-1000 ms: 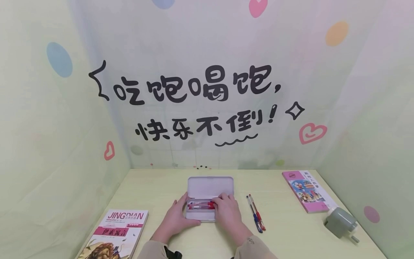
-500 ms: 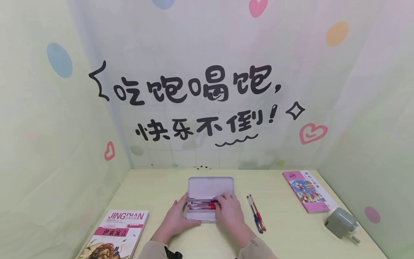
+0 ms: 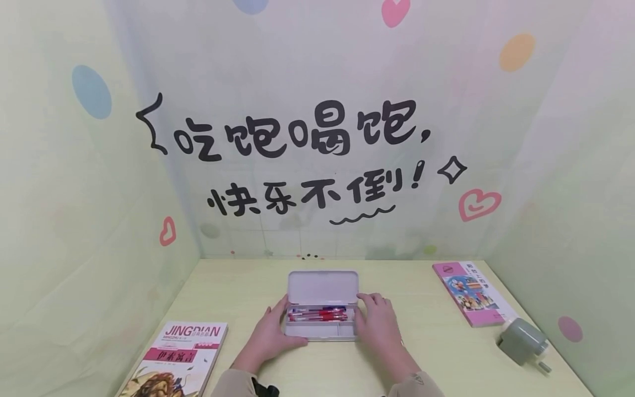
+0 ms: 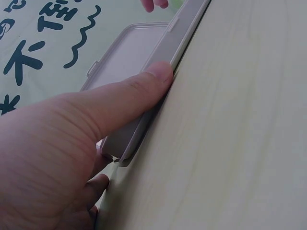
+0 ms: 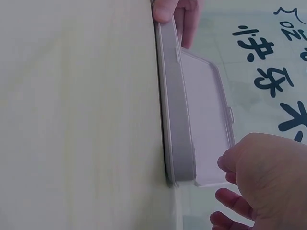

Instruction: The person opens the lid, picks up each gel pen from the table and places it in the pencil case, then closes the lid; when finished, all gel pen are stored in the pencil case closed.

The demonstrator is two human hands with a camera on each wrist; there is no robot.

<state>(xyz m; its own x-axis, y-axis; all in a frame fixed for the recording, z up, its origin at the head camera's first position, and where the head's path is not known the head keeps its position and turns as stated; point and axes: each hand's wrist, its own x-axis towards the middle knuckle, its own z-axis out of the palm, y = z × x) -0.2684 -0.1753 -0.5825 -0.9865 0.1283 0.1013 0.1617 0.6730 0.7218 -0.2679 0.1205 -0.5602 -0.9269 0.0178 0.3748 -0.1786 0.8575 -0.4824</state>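
Observation:
A lilac pencil case (image 3: 310, 331) lies on the table with its hinged lid (image 3: 322, 288) swung back. Several red pens (image 3: 317, 316) and a dark blue one (image 3: 333, 309) rest in its long upper compartment. My left hand (image 3: 272, 333) grips the case's left end, thumb (image 4: 136, 93) along the front wall and fingers round the side. The right hand (image 3: 379, 325) is at the right end, its fingertips close by the lid's corner and fingers loosely bent. In the right wrist view this hand (image 5: 268, 177) holds nothing.
A pink-and-white book (image 3: 181, 355) lies at the front left. Another pink book (image 3: 468, 295) is at the back right, with a grey pencil sharpener (image 3: 523, 342) before it, its crank toward the front. A printed curtain (image 3: 317, 237) stands behind the table (image 3: 238, 281).
My right hand has let go of the pens in the case and moved right to the lid's corner. It now covers the two loose pens on the table. The left hand stays put.

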